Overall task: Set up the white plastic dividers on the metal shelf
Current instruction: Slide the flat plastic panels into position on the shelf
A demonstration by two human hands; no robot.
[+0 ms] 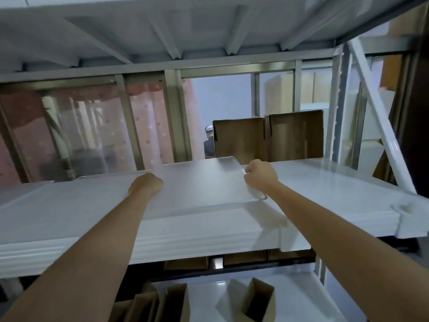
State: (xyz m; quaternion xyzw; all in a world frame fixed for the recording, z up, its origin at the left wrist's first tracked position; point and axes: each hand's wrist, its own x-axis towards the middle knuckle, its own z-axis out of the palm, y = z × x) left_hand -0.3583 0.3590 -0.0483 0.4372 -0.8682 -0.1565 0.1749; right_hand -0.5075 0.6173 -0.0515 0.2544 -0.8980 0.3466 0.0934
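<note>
While both our bare arms reach forward and up, our left hand [145,183] sits curled at the left edge of a flat, translucent white plastic divider sheet [202,184], its fingers hidden on the far side, so we cannot tell how firmly it grips. Our right hand [261,175] is closed into a loose fist on the sheet's right edge, fingers folded around the rim near its rounded front corner. Between our hands the sheet lies nearly flat over the top of the white metal shelf [209,235], with its front right corner raised a little and casting a shadow on the shelf board. Beyond the sheet, at the back of the same shelf, a brown cardboard box [267,138] stands with its two flaps upright. Behind the box we see a metal-framed window [148,117] with cloudy panes. Above us runs the ribbed white underside of the next shelf [162,31]. Below the front lip, on the lower level, several open brown cardboard bins [255,298] stand side by side.
</note>
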